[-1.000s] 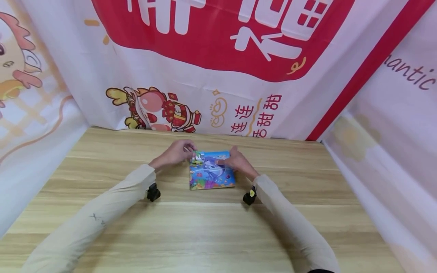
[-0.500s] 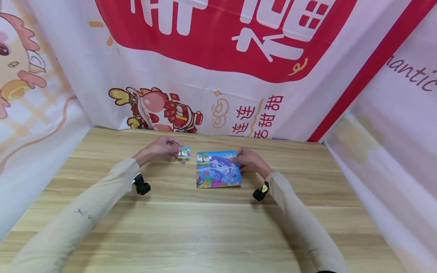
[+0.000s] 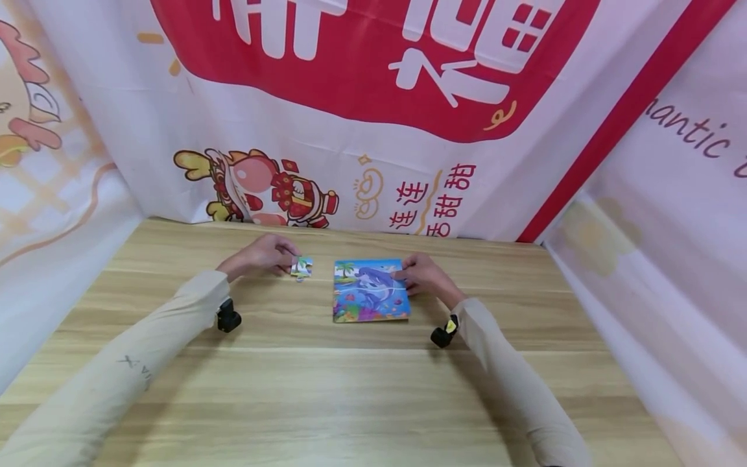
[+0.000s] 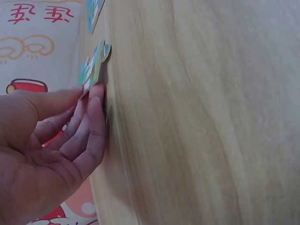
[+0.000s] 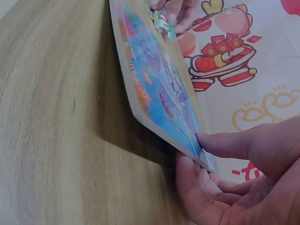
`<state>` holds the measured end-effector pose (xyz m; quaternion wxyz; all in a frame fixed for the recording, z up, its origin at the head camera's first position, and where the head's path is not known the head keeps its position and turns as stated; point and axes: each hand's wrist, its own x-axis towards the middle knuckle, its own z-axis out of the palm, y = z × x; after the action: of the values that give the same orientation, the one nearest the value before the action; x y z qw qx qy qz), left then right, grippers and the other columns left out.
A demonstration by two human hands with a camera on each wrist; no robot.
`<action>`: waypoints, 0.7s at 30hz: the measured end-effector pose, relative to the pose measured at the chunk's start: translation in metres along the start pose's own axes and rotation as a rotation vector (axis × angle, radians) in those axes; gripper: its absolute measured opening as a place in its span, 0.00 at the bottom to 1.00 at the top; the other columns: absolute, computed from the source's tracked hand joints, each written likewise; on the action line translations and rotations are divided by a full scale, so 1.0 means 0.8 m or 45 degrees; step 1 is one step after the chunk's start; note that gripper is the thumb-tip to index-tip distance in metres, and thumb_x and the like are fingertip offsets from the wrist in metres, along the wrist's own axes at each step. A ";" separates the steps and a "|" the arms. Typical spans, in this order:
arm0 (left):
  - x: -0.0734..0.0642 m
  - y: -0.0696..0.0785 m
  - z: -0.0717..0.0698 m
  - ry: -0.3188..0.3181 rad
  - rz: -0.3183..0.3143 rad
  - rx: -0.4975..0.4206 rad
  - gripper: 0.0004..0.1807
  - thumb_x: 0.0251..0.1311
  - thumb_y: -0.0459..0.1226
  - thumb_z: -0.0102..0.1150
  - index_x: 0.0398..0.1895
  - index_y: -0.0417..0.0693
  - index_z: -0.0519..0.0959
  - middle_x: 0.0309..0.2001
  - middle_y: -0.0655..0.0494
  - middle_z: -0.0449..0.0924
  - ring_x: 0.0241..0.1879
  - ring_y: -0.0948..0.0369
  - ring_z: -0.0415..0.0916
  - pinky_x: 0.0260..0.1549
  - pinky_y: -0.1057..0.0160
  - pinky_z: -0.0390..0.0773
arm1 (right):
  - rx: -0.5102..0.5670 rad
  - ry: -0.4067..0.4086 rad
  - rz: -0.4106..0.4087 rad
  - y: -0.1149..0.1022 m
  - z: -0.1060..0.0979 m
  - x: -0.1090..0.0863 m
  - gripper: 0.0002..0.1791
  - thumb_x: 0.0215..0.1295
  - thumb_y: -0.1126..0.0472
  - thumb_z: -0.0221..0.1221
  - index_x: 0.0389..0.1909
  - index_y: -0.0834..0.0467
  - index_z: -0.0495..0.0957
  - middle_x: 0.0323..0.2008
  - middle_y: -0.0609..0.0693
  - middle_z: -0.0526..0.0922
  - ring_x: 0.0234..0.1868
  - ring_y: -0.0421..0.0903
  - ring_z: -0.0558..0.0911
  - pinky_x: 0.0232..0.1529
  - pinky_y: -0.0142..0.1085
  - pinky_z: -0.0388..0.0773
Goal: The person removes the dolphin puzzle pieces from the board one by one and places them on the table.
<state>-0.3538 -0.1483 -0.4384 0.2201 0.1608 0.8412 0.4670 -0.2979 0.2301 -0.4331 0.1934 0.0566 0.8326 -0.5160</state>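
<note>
My left hand [image 3: 271, 253] pinches a puzzle piece [image 3: 301, 266] with a palm tree on it, to the left of a square dolphin puzzle board [image 3: 371, 292]. In the left wrist view the thumb lies on one face of the piece [image 4: 92, 70] and the fingers on the other, just above the table. My right hand [image 3: 424, 275] grips the board's right edge, thumb on top and fingers underneath. Seen from the right wrist, that edge of the board [image 5: 159, 89] is lifted off the table and casts a shadow below.
The wooden table [image 3: 327, 389] stretches in front of both arms. Behind it hangs a printed white and red cloth [image 3: 350, 130], and similar cloths close off the left and right sides. A small black wrist camera [image 3: 228, 316] sits on the left sleeve.
The left hand has drawn back leftward from the board's upper left corner with the puzzle piece. The right hand, still on the board, has shifted slightly to the right with it.
</note>
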 end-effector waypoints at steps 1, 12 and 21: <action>0.000 0.001 0.002 0.012 0.005 0.020 0.16 0.74 0.30 0.57 0.58 0.25 0.77 0.40 0.41 0.84 0.32 0.60 0.82 0.31 0.65 0.85 | -0.001 0.013 0.001 -0.001 0.002 0.000 0.26 0.70 0.65 0.67 0.19 0.54 0.60 0.17 0.47 0.68 0.20 0.44 0.73 0.24 0.36 0.77; -0.003 0.012 0.008 0.094 -0.030 0.145 0.13 0.72 0.29 0.58 0.53 0.28 0.79 0.41 0.40 0.83 0.34 0.57 0.82 0.34 0.63 0.86 | -0.108 0.101 -0.031 -0.008 0.013 0.002 0.25 0.72 0.65 0.65 0.63 0.65 0.66 0.41 0.59 0.78 0.30 0.48 0.81 0.34 0.41 0.87; -0.013 0.015 0.010 0.131 -0.057 0.187 0.11 0.74 0.33 0.59 0.50 0.32 0.81 0.40 0.41 0.83 0.35 0.54 0.81 0.33 0.62 0.85 | -0.176 0.102 -0.113 -0.004 0.017 0.004 0.28 0.71 0.66 0.66 0.69 0.60 0.70 0.36 0.58 0.79 0.28 0.47 0.81 0.31 0.42 0.87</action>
<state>-0.3398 -0.1413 -0.4294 0.1747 0.1336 0.8867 0.4066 -0.2985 0.2160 -0.4372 0.1405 0.0269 0.8749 -0.4628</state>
